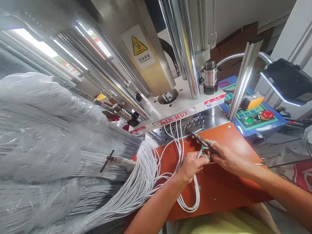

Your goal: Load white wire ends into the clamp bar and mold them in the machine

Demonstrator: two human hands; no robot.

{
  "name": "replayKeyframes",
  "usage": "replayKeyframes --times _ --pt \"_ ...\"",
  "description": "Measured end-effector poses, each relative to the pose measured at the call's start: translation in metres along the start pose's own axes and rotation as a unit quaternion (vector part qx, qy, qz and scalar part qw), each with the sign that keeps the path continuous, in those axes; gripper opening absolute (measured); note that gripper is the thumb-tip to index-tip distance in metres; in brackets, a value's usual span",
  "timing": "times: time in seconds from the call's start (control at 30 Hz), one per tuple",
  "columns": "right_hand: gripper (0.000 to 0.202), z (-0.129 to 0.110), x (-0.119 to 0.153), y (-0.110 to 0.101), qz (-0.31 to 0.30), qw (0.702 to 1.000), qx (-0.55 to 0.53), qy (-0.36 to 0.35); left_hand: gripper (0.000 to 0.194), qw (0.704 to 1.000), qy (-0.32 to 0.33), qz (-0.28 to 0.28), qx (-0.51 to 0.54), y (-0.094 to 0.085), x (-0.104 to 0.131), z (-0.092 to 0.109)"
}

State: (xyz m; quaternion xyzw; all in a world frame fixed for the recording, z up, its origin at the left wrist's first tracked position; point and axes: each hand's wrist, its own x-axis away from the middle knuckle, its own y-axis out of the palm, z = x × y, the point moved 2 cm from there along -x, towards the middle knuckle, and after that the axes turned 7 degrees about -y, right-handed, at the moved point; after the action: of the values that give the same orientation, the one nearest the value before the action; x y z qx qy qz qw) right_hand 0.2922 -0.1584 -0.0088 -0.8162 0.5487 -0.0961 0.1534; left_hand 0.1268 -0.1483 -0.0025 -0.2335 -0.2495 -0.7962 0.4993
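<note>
Head view showed us our left hand (193, 166) over the red-brown tabletop (228, 189), thumb and fingers pinching white cables (188, 208) near small green pieces (203, 147). Those cables looped on the tabletop below that hand, on the side nearer our body. Our right hand (223, 157) was wrapped around a slim dark tool (204, 142), which pointed toward the machine (173, 105) marked MIN-HUI; we could not tell whether its tip touched anything. Several white strands (181, 133) ran up under the machine's front edge. To our left we had a thick cable bundle (143, 170) just beside plastic-wrapped bunches (34, 139). Beyond our right hand stood a blue control box (278, 124), with a black lamp (293, 80) near it.
</note>
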Motion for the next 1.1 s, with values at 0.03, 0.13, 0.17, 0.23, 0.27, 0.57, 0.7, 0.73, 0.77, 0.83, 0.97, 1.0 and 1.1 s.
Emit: replayKeyframes --times 0.03,0.13,0.17,0.23,0.27,0.57,0.7,0.73,0.77,0.83,0.97,1.0,1.1 --pt "0.036 0.003 0.0 0.001 0.002 1.0 -0.004 -0.002 0.024 1.0 -0.004 -0.001 -0.004 0.0 -0.001 0.0" --pt "0.033 0.013 -0.001 0.004 0.009 1.0 -0.008 -0.011 0.023 1.0 -0.016 -0.004 -0.009 0.002 -0.004 0.003" --pt "0.033 0.016 -0.001 0.005 0.011 1.0 -0.008 -0.013 0.023 1.0 -0.019 -0.002 -0.012 0.002 -0.005 0.004" --pt "0.031 0.02 -0.001 0.007 0.013 1.0 -0.01 -0.018 0.023 1.0 -0.025 0.003 -0.019 0.002 -0.005 0.005" --pt "0.029 0.022 -0.001 0.007 0.013 1.0 -0.01 -0.019 0.023 0.999 -0.025 0.005 -0.023 0.002 -0.005 0.005" --pt "0.024 0.031 0.001 0.007 0.034 0.999 0.017 -0.039 0.02 0.999 -0.015 -0.008 -0.032 0.0 -0.007 0.001" --pt "0.029 0.028 -0.002 0.009 0.026 0.999 0.031 -0.019 0.024 0.999 -0.009 0.013 -0.028 0.003 -0.006 0.001" --pt "0.032 0.027 -0.002 0.01 0.027 0.999 0.039 -0.009 0.024 0.999 -0.004 0.022 -0.025 0.004 -0.006 0.002" --pt "0.034 0.026 -0.002 0.01 0.028 0.998 0.05 0.0 0.025 0.999 0.002 0.03 -0.022 0.005 -0.005 0.002" --pt "0.039 0.021 -0.002 0.01 0.029 0.997 0.068 0.012 0.024 0.999 0.01 0.045 -0.017 0.007 -0.005 0.002" --pt "0.041 0.007 0.003 0.001 -0.001 0.997 0.073 0.004 0.025 0.998 0.008 0.06 -0.022 0.007 -0.006 0.0" --pt "0.043 0.003 0.004 -0.002 -0.007 0.997 0.072 0.001 0.025 0.998 0.007 0.053 -0.027 0.006 -0.005 0.001" --pt "0.051 -0.005 0.005 -0.008 -0.031 0.998 0.062 0.0 0.029 0.999 0.005 0.005 -0.051 0.001 -0.003 0.003"
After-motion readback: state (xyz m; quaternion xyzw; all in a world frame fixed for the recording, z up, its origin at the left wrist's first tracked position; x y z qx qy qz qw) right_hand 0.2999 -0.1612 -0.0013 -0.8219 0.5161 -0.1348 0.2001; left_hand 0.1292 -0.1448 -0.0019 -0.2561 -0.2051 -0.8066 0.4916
